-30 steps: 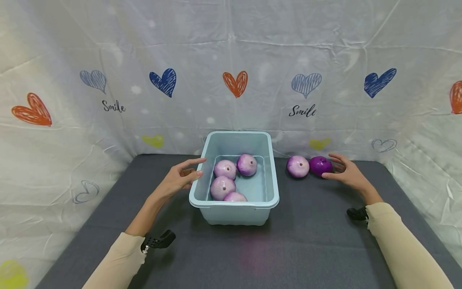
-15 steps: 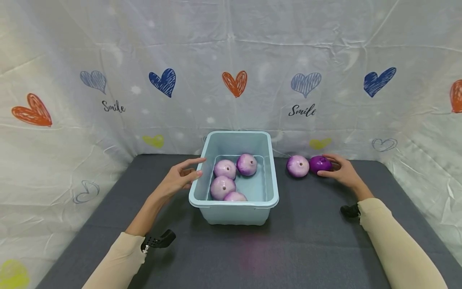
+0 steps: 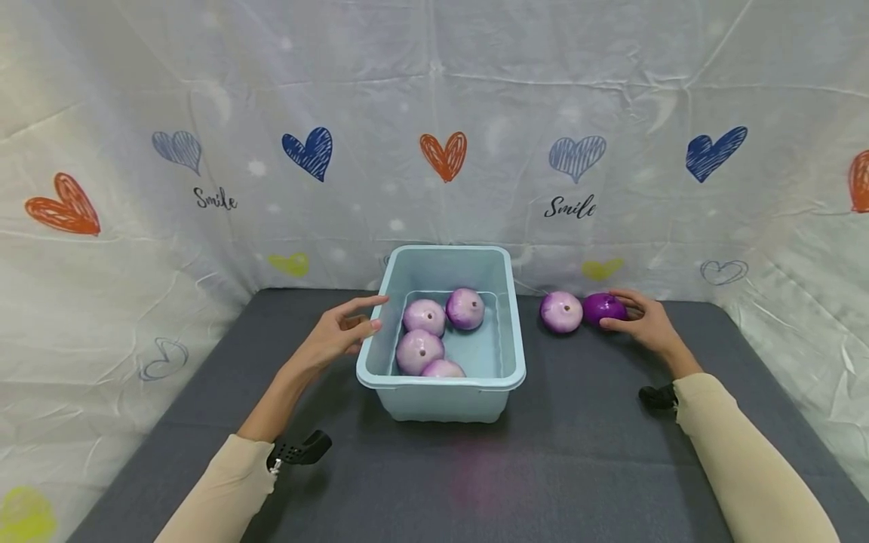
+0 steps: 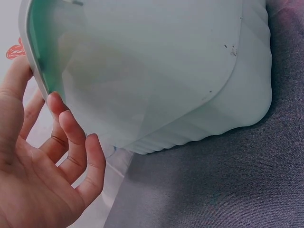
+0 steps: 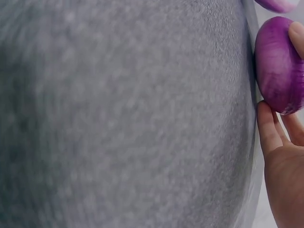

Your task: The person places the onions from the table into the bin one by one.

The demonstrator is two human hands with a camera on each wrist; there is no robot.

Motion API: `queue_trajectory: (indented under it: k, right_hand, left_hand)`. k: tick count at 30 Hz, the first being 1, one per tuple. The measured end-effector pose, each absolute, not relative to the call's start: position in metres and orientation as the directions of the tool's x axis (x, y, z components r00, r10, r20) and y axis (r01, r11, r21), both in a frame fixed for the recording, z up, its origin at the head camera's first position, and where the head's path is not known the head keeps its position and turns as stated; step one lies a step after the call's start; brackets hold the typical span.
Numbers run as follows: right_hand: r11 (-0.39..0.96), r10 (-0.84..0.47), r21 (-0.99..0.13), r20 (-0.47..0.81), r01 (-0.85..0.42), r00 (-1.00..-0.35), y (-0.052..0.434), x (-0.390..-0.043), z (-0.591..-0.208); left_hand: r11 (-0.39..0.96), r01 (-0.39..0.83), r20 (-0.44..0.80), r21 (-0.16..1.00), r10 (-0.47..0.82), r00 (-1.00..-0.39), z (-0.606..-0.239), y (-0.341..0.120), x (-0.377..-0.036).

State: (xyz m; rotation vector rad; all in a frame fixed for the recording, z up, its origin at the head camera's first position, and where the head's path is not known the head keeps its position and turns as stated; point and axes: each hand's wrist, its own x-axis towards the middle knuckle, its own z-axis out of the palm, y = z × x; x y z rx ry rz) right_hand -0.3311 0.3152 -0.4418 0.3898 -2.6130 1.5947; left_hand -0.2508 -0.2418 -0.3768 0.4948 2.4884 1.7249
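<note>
My right hand (image 3: 647, 323) holds a dark purple onion (image 3: 600, 310) at the back right of the table, thumb in front and fingers behind. In the right wrist view the glossy onion (image 5: 278, 66) sits between the thumb and fingertips. Beside it lies a paler purple-and-white onion (image 3: 560, 312). My left hand (image 3: 334, 332) touches the left rim of a light blue plastic bin (image 3: 441, 400) with thumb and index fingertips, the other fingers loosely bent. In the left wrist view these fingers (image 4: 71, 130) lie by the bin's outer wall (image 4: 156, 57). Several pale purple onions (image 3: 419, 352) lie in the bin.
A dark grey cloth (image 3: 563, 452) covers the table. Close behind the bin and the onions hangs a white curtain (image 3: 502, 90) printed with hearts and the word Smile. Black straps (image 3: 299, 450) circle both wrists.
My right hand has moved left and closed in round the dark purple onion. The left hand, the bin and the other onions stay where they were.
</note>
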Motion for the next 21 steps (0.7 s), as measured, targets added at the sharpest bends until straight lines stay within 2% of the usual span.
queue_trajectory:
  k: [9, 14, 21]
  right_hand:
    - [0.387, -0.136, -0.900, 0.158, -0.199, -0.978, 0.326, -0.327, -0.444]
    - [0.406, -0.121, -0.895, 0.148, -0.185, -0.982, 0.327, -0.318, -0.437]
    - [0.412, -0.146, -0.892, 0.138, -0.187, -0.980, 0.332, -0.311, -0.430]
  left_hand:
    - [0.312, 0.223, 0.127, 0.923, 0.300, -0.945, -0.379, -0.241, -0.253]
    - [0.302, 0.218, 0.121, 0.928, 0.309, -0.943, -0.378, -0.241, -0.253]
    - [0.298, 0.223, 0.126, 0.928, 0.313, -0.941, -0.376, -0.240, -0.253]
